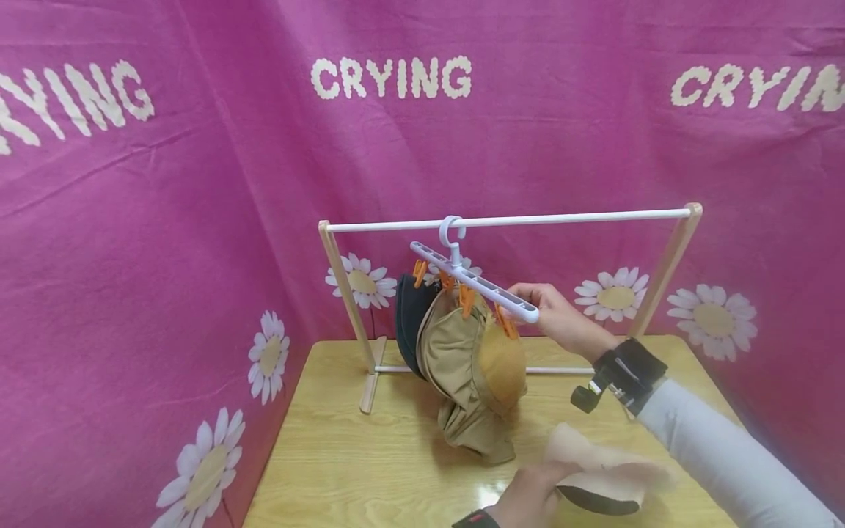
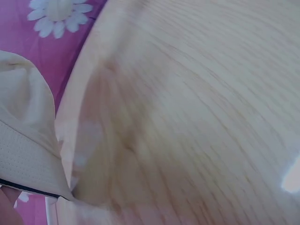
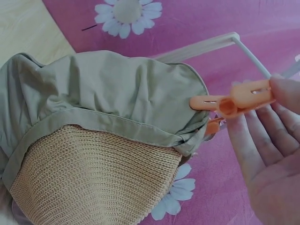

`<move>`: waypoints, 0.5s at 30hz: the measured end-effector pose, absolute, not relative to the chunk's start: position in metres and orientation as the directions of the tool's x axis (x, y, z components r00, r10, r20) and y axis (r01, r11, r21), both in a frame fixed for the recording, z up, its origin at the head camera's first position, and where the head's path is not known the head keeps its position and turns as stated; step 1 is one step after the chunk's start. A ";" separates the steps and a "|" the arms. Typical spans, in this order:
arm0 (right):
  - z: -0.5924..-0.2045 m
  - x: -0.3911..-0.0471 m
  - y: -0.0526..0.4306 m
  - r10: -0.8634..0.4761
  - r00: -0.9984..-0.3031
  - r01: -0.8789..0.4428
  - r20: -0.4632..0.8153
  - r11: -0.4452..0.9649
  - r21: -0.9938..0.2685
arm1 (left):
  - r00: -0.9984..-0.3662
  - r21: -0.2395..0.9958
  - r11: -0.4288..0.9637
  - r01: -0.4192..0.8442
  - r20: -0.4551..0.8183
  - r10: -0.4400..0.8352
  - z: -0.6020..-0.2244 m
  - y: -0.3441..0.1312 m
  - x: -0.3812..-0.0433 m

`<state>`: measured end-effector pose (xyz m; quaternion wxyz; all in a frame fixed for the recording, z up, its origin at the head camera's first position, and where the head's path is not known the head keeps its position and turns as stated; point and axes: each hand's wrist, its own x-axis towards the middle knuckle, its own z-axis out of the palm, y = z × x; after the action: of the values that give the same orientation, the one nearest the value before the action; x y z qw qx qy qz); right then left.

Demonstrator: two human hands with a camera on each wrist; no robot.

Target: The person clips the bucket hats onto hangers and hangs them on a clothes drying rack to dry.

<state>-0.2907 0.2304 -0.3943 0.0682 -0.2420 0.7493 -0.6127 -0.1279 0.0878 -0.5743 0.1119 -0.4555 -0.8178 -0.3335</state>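
Observation:
My left hand grips a beige hat with a dark underside, low over the table's front; motion blurs it. In the left wrist view the hat shows a dark-edged rim. My right hand is at the near end of a lilac hanger. In the right wrist view its thumb and fingers pinch an orange clothespin, whose tip lies at a sun hat's khaki brim. That hat has a woven tan crown. Other orange clips hang along the hanger.
The hanger hooks over the white rail of a wooden-legged rack. A dark hat hangs behind the khaki one. The rack stands on a wood table, with pink daisy-printed cloth around it.

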 end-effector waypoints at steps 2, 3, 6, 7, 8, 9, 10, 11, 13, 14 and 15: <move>-0.395 -0.291 0.230 -0.430 -0.880 -0.284 0.204 0.131 -0.950 | -0.605 0.499 0.365 0.786 0.503 0.618 -0.603 0.098 -0.136; -0.395 -0.291 0.229 -0.419 -0.884 -0.286 0.208 0.134 -0.949 | -0.621 0.519 0.358 0.776 0.531 0.577 -0.615 0.101 -0.139; -0.395 -0.291 0.227 -0.398 -0.892 -0.287 0.213 0.135 -0.948 | -0.630 0.560 0.320 0.764 0.544 0.554 -0.627 0.098 -0.147; -0.395 -0.290 0.227 -0.398 -0.892 -0.286 0.214 0.130 -0.949 | -0.642 0.583 0.314 0.749 0.523 0.561 -0.626 0.095 -0.147; -0.394 -0.290 0.226 -0.397 -0.893 -0.283 0.213 0.127 -0.951 | -0.655 0.605 0.310 0.734 0.508 0.559 -0.624 0.093 -0.148; -0.394 -0.290 0.225 -0.398 -0.893 -0.278 0.210 0.121 -0.953 | -0.674 0.629 0.312 0.712 0.488 0.554 -0.623 0.090 -0.148; -0.394 -0.290 0.225 -0.398 -0.894 -0.274 0.206 0.121 -0.954 | -0.694 0.655 0.314 0.687 0.465 0.550 -0.622 0.088 -0.148; -0.393 -0.291 0.224 -0.399 -0.895 -0.269 0.201 0.122 -0.955 | -0.718 0.686 0.314 0.656 0.440 0.539 -0.621 0.085 -0.148; -0.393 -0.290 0.224 -0.401 -0.896 -0.259 0.192 0.120 -0.958 | -0.763 0.744 0.313 0.590 0.388 0.516 -0.622 0.080 -0.148; -0.393 -0.290 0.225 -0.402 -0.896 -0.256 0.187 0.123 -0.959 | -0.779 0.769 0.302 0.563 0.371 0.506 -0.623 0.078 -0.148; -0.393 -0.289 0.226 -0.403 -0.897 -0.251 0.183 0.124 -0.960 | -0.790 0.784 0.293 0.548 0.368 0.491 -0.624 0.075 -0.148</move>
<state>-0.2895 0.2255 -0.3927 0.0607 -0.2187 0.7471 -0.6248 -0.1480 0.0749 -0.6240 0.0283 -0.3232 -0.8037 -0.4989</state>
